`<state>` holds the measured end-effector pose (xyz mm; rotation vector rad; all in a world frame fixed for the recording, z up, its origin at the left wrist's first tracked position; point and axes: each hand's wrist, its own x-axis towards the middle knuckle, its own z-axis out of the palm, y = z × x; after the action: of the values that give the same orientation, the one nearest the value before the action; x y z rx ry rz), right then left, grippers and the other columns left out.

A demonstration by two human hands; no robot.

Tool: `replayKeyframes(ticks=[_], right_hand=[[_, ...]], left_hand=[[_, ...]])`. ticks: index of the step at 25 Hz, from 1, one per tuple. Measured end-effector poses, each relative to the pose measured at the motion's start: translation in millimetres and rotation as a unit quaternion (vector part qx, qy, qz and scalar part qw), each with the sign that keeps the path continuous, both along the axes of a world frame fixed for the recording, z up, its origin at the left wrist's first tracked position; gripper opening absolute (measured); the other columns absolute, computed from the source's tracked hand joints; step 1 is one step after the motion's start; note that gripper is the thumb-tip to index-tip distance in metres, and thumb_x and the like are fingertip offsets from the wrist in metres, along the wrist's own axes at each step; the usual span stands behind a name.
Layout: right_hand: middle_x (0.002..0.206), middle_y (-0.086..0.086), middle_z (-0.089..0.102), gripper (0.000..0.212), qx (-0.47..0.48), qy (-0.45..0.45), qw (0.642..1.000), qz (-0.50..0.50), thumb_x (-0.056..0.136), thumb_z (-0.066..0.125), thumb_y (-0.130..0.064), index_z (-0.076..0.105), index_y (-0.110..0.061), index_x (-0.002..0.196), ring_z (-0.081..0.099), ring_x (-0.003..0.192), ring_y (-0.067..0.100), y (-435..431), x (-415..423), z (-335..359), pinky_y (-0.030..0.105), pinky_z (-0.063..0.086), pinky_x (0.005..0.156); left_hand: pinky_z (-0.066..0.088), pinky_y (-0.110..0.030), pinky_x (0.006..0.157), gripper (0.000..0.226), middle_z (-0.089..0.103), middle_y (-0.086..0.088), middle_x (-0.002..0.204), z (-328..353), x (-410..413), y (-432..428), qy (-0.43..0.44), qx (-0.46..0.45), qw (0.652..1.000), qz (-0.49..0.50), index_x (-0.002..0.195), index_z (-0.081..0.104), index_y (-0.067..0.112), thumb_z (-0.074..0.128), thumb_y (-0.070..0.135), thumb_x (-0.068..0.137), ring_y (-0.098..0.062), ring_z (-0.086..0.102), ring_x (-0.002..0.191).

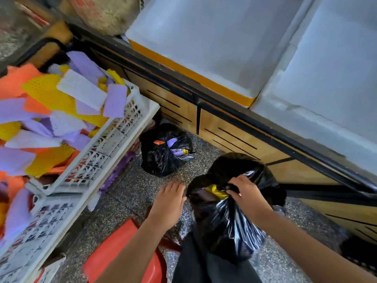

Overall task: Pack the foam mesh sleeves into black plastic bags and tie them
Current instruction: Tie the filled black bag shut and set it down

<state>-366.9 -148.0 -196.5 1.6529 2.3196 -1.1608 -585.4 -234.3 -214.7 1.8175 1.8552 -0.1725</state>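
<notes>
Grips the gathered mouth of the black bag [230,225], right hand [247,193] fingers curled; left hand [170,201] flat, empty, just beside. Held low over the floor [130,193]. Likely light, squashy, slippery: best taken at the neck, above the yellow sleeve [216,190].

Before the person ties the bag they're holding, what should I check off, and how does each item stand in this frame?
1. Right hand grips the held bag by its gathered neck: ok.
2. Left hand free for the knot: ok, open beside the bag, holding nothing.
3. Sleeves all inside: not ok, a yellow sleeve pokes out at the neck.
4. Knot made: not ok, none visible.
5. Held bag untorn: cannot tell, its far side is hidden.
6. Bag on the floor closed: not ok, sleeves show at its top.
</notes>
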Motion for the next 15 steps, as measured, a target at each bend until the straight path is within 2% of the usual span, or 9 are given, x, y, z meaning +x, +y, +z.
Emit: replayKeyframes(ticks=[4, 6, 8, 10, 13, 15], right_hand=[[0.103, 0.000, 0.042, 0.017, -0.029, -0.040, 0.997, 0.051, 0.094, 0.052, -0.013, 0.054, -0.006, 0.109, 0.054, 0.092, 0.022, 25.1, 4.9, -103.9, 0.030, 0.043, 0.082], [0.105, -0.001, 0.040, 0.018, -0.036, -0.056, 0.996, 0.057, 0.096, 0.048, -0.011, 0.052, -0.003, 0.112, 0.052, 0.095, 0.021, 38.2, 7.3, -154.2, 0.022, 0.038, 0.076], [0.103, 0.000, 0.042, 0.020, -0.037, -0.074, 0.995, 0.053, 0.095, 0.049, -0.010, 0.052, -0.004, 0.114, 0.055, 0.095, 0.025, 53.3, 5.9, -198.6, 0.024, 0.036, 0.072], [0.102, 0.006, 0.048, 0.024, -0.048, -0.079, 0.996, 0.008, 0.092, 0.055, -0.008, 0.055, -0.003, 0.115, 0.058, 0.095, 0.030, 69.1, 0.3, -236.0, 0.028, 0.038, 0.074], [0.114, 0.013, 0.055, 0.031, -0.043, -0.083, 0.995, -0.045, 0.090, 0.058, -0.005, 0.055, -0.002, 0.121, 0.055, 0.105, 0.030, 86.9, -6.5, -283.4, 0.019, 0.030, 0.074], [0.117, 0.013, 0.055, 0.034, -0.049, -0.095, 0.993, -0.043, 0.090, 0.059, -0.006, 0.055, -0.003, 0.123, 0.055, 0.108, 0.029, 91.2, -8.6, -308.2, 0.016, 0.027, 0.074]], left_hand=[[0.008, -0.035, 0.119, 0.047, 0.010, -0.003, 0.158, -101.7, -29.2, 39.0, 0.058, -0.055, 0.996, -0.040, 0.149, 0.018, 0.015, 0.026, 0.026, 0.104, -0.020, 0.005, 0.146], [0.007, -0.037, 0.118, 0.048, 0.005, -0.003, 0.159, -152.8, -50.1, 68.7, 0.090, -0.074, 0.992, -0.045, 0.150, 0.017, 0.015, 0.028, 0.025, 0.104, -0.021, 0.002, 0.147], [0.013, -0.037, 0.117, 0.049, 0.010, -0.005, 0.159, -199.4, -69.9, 100.1, 0.117, -0.067, 0.990, -0.030, 0.148, 0.020, 0.013, 0.033, 0.025, 0.103, -0.023, 0.007, 0.146], [0.021, -0.037, 0.114, 0.051, 0.016, -0.005, 0.156, -238.9, -83.7, 128.0, 0.127, -0.046, 0.991, -0.001, 0.147, 0.022, 0.013, 0.038, 0.026, 0.100, -0.023, 0.015, 0.143], [0.027, -0.039, 0.109, 0.055, 0.015, -0.003, 0.157, -293.0, -95.8, 161.9, 0.109, -0.031, 0.993, 0.044, 0.147, 0.020, 0.015, 0.044, 0.024, 0.098, -0.023, 0.019, 0.141], [0.026, -0.039, 0.109, 0.061, 0.020, -0.005, 0.155, -318.8, -102.9, 175.4, 0.105, -0.039, 0.992, 0.055, 0.148, 0.018, 0.013, 0.048, 0.023, 0.096, -0.024, 0.020, 0.141]])
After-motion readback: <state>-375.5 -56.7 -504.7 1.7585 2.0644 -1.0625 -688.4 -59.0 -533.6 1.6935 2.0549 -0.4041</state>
